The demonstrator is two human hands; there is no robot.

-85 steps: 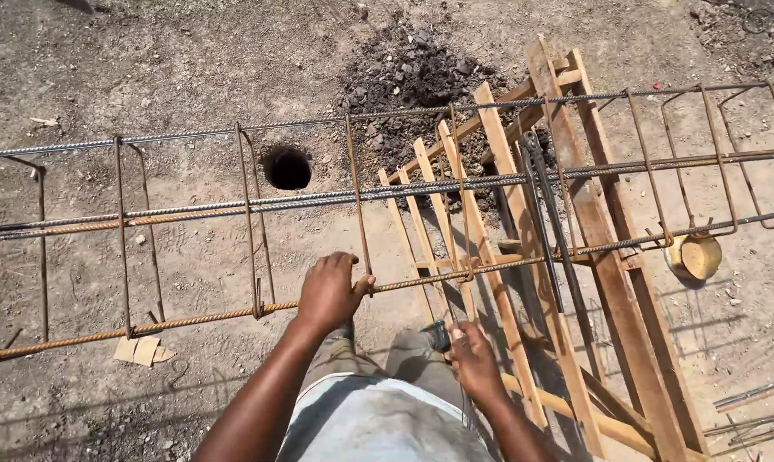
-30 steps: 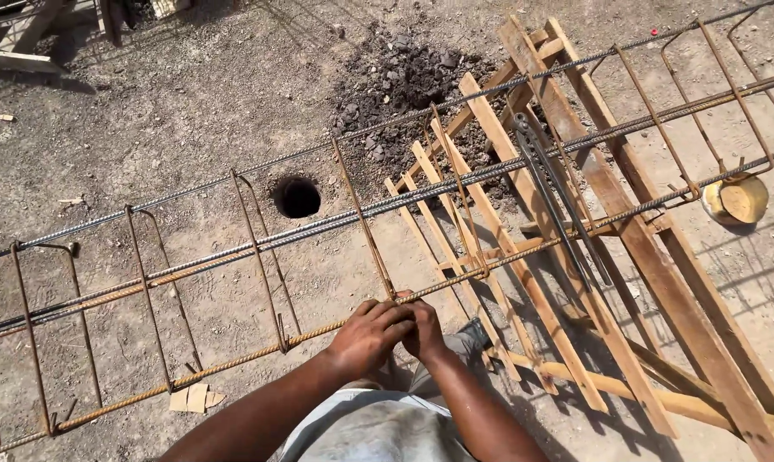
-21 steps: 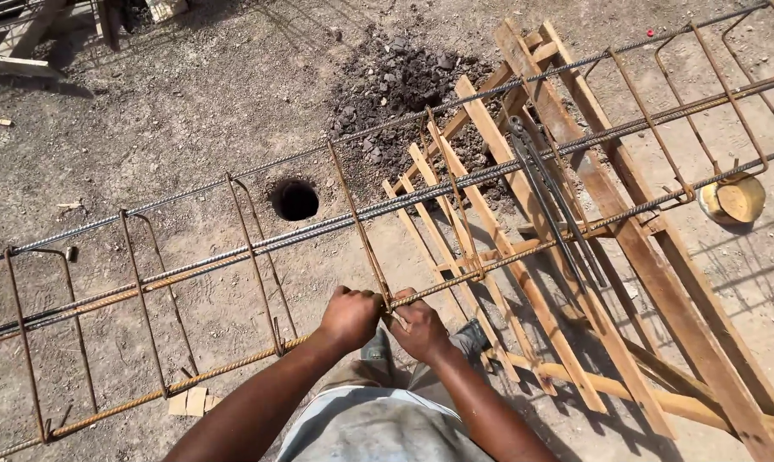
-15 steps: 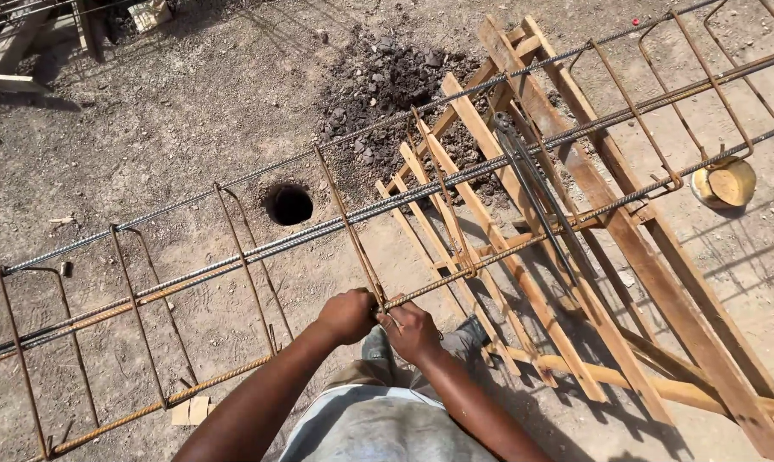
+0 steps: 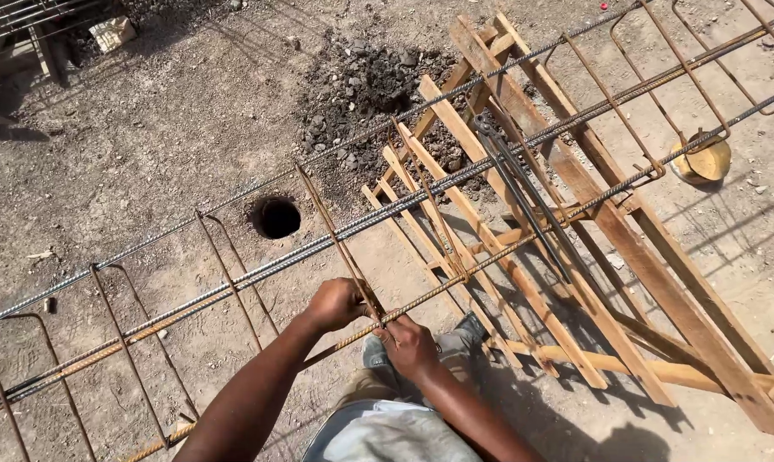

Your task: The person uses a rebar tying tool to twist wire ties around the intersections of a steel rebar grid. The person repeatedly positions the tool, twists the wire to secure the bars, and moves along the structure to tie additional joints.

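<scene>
Since a moment ago my view has swung a little to the right and my hands have stayed together at the same joint of the rebar cage (image 5: 387, 214). My left hand (image 5: 340, 304) is closed around the near lower bar (image 5: 455, 287) right where a rusty stirrup (image 5: 340, 244) crosses it, and my right hand (image 5: 411, 346) is curled shut just beside it, touching the same crossing; whether it pinches tie wire I cannot tell, it is too small to see. Out from my knuckles the stirrup slants up and away to the upper bars, and more stirrups (image 5: 126, 359) stand spaced along the cage to the left of my grip. To the right of my hands the cage lies across a wooden trestle (image 5: 618, 239) built of pale slats, with a bundle of dark rods (image 5: 524, 197) lying on it. Beyond my hands, past the cage, a round hole (image 5: 277, 217) opens in the dirt ground, with a heap of dark rubble (image 5: 366, 81) farther off. Far to the right, a yellow bowl (image 5: 702, 161) sits on the ground beneath the cage's end.
</scene>
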